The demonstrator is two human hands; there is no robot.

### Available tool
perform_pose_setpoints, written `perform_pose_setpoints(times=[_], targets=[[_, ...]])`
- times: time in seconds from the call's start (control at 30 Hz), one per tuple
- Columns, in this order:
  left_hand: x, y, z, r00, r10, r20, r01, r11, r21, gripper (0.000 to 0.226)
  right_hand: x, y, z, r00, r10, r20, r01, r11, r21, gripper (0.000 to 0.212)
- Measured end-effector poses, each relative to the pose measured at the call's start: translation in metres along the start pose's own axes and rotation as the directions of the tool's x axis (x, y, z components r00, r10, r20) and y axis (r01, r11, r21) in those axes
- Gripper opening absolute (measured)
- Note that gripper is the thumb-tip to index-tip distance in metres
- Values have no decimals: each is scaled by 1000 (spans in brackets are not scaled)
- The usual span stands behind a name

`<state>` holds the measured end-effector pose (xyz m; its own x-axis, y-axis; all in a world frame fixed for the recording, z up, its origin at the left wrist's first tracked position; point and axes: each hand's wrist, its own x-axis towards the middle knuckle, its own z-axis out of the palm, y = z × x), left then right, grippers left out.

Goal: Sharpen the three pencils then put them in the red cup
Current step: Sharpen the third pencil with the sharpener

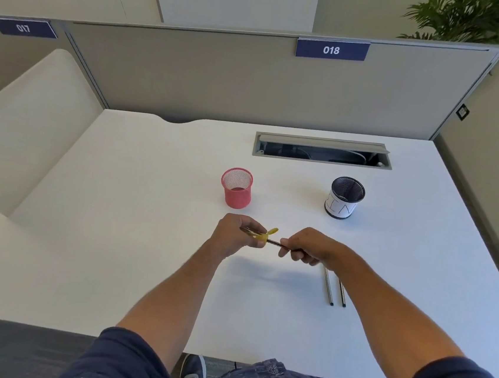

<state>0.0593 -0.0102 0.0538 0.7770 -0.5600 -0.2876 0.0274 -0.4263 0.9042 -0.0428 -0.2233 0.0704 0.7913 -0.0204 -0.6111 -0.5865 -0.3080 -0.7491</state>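
Note:
My left hand (236, 232) is closed around a small yellow sharpener (265, 236) above the middle of the white desk (135, 207). A dark pencil (274, 243) runs from the sharpener to my right hand (307, 246), which grips its shaft. Two more dark pencils (335, 288) lie side by side on the desk, just below my right wrist. The red mesh cup (236, 188) stands upright beyond my left hand, and nothing shows inside it.
A black mesh cup (345, 198) with a white paper label stands to the right of the red one. A cable slot (323, 151) opens in the desk at the back. A grey partition (253, 78) rises behind the desk.

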Motion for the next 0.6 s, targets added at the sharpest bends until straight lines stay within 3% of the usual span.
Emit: perform_pose_setpoints(times=[0.07,0.2,0.3,0.37,0.4,0.5,0.6], targets=[[-1,-1,1,1000,2,3,-2,1000,2,30,0,1,1,1000,-4,7,4,999,-40,31],[-2,-3,2,1000,-23,9,23,999,-29,26,-3,3,7,980,-178,-90,171,982,-80,21],[-4,-4,2,1000,-16,17,16,999,-49,14,-2,6,12,915,-302,-268,201,917,-344,9],[-7,-3,4,1000,-21,1,21,998,-67,10,-2,10,17,808,-432,-400,149,807,-572,7],[-9,-2,4,999,-29,-14,28,997,-79,13,0,14,20,721,-562,-405,174,712,-680,8],[-9,-4,1,996,-93,-13,91,990,-109,28,8,28,23,473,-834,-286,300,457,-837,7],[-9,-8,-2,992,-123,37,126,985,-115,28,11,33,22,421,-872,-249,336,405,-850,10]])
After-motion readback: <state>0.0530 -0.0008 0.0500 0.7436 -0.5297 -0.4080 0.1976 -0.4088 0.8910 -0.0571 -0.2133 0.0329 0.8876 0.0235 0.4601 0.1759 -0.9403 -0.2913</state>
